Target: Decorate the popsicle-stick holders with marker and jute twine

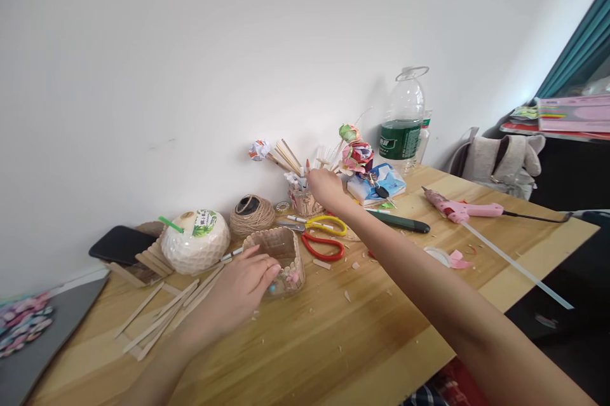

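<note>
A small craft-stick box [298, 253], open at the top and with pink and blue decorations on its front, sits on the table. My left hand [250, 276] holds its near left side, fingers lying over the rim. Farther back, my right hand [326, 187] is closed at the top of a pen holder [301, 201] filled with pens and thin sticks. Its fingertips are turned away, so what they pinch is hidden; a reddish pencil tip [307, 164] shows beside them. Yellow-and-red scissors [326, 237] lie between the box and my right forearm.
Loose craft sticks [164, 317], a wrapped coconut [196, 244], twine [252, 218] and a black phone [121, 244] are at left. Paper flowers [355, 157], a large bottle [403, 126] and a tissue pack [381, 183] stand behind. A pink glue gun [460, 208] lies right, its cord trailing.
</note>
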Available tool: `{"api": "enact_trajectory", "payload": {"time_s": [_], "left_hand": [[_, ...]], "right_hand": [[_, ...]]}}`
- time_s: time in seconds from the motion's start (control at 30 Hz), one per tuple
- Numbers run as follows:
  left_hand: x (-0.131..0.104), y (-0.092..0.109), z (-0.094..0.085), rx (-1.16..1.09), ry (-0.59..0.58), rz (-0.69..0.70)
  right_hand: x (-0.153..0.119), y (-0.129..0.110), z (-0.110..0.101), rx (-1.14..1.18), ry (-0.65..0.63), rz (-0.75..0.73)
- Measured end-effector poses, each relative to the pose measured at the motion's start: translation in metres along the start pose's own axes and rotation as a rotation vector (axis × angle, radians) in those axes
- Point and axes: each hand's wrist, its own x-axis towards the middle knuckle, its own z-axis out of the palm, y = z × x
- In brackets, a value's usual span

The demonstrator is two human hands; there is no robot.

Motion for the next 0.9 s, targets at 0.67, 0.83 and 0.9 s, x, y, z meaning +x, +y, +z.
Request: {"api": "enact_trajectory", "payload": {"time_s": [0.67,0.83,0.9], "left_hand": [[0.002,0.009,0.002,0.06,0.084,-0.002],[0.002,0.009,0.003,0.1,0.073,0.001],[0.003,0.009,0.003,0.119,0.06,0.0]], "right_hand": [[-0.039,0.038,0.008,-0.015,-0.016,-0.098],[-0.049,0.042,0.021,-0.104,-0.078,-0.171],[-0.052,0.041,0.028,-0.14,-0.113,-0.227]]}}
